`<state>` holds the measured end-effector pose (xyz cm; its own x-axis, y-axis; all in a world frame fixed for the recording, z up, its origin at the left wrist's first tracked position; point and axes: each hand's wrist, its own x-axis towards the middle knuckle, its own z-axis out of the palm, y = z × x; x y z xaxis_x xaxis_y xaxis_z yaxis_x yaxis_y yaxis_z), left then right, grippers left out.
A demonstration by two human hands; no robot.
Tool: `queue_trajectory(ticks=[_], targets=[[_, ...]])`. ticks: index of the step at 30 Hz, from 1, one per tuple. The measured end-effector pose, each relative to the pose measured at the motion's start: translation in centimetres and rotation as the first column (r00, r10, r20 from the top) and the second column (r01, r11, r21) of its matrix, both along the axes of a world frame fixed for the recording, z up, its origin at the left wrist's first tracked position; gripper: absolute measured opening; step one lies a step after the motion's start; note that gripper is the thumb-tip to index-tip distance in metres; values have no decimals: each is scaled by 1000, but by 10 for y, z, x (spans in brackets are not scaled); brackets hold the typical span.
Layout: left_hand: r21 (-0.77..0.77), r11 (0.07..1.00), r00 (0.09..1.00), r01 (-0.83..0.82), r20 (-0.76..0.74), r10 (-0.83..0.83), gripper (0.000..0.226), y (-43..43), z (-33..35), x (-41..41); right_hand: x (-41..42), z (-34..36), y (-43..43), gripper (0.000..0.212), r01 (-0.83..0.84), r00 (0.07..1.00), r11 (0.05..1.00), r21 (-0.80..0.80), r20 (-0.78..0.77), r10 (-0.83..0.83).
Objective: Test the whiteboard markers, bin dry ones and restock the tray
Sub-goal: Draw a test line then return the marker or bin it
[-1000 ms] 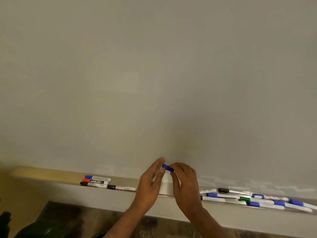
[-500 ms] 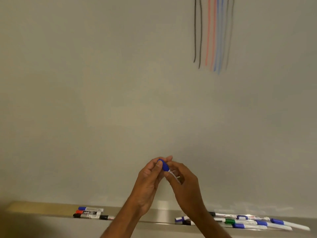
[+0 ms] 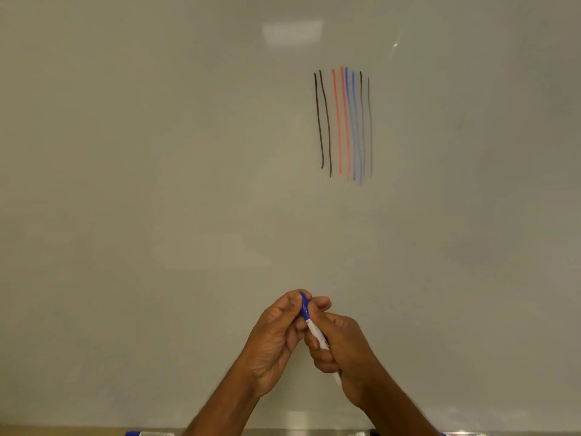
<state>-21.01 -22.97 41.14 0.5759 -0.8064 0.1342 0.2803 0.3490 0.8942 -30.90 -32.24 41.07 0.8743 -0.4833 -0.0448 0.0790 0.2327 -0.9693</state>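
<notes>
1. Marker (image 3: 316, 335): tilting slightly, blue cap (image 3: 304, 305) uppermost, hovering before the whiteboard's (image 3: 157, 152) lower middle, near its bottom edge.
2. Left hand (image 3: 276, 341): pinching the blue cap with curled fingers.
3. Right hand (image 3: 342, 350): gripping the white barrel, fingers wrapping round it.
4. Coloured lines (image 3: 344, 121): running down the whiteboard, right of centre.

The whiteboard (image 3: 157, 184) is smooth and glossy, mirroring a pale light patch (image 3: 292, 32) at 12 o'clock. The marker (image 3: 316, 333) at 6 o'clock has a smooth white plastic barrel, and its blue cap (image 3: 304, 306) is plastic with a slight shine. The ink lines (image 3: 345, 121) at 1 o'clock lie matt. The tray (image 3: 267, 432) along the bottom edge looks like brushed metal, though only a blurred sliver shows.
</notes>
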Motion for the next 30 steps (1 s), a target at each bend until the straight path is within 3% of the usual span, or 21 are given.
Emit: queue_trajectory(ticks=[8, 11, 14, 17, 20, 22, 24, 27, 30], targets=[[-36, 981, 981, -191, 28, 192, 32, -10, 28, 7, -6, 14, 4, 53, 230, 972, 961, -153, -10, -234], [-74, 958, 961, -276, -9, 276, 27, -14, 44, 15, -10, 23, -3, 43, 240, 970, 953, -182, 25, -240], [-122, 947, 954, -299, -32, 297, 27, -16, 60, 17, -17, 44, -17, 23, 226, 968, 953, -201, 156, -197], [-161, 942, 955, -294, -21, 295, 32, -20, 75, 19, -23, 69, -30, 27, 286, 920, 937, -202, 330, -210], [-184, 923, 924, -338, 124, 363, 28, -25, 90, 22, -26, 96, -45, 30, 216, 873, 976, -9, 450, -189], [-209, 886, 825, -415, 324, 463, 21, -28, 100, 25, -27, 110, -57, 30, 79, 832, 979, 186, 529, -167], [-277, 840, 680, -467, 495, 541, 18, -30, 109, 29, -30, 120, -68, 32, 29, 793, 971, 237, 586, -166], [-379, 777, 467, -503, 637, 613, 32, -40, 120, 43, -32, 134, -76, 30, 197, 774, 975, 107, 593, -221], [-479, 718, 222, -506, 731, 645, 46, -54, 135, 62, -28, 146, -80, 33, 478, 739, 871, -115, 589, -328]])
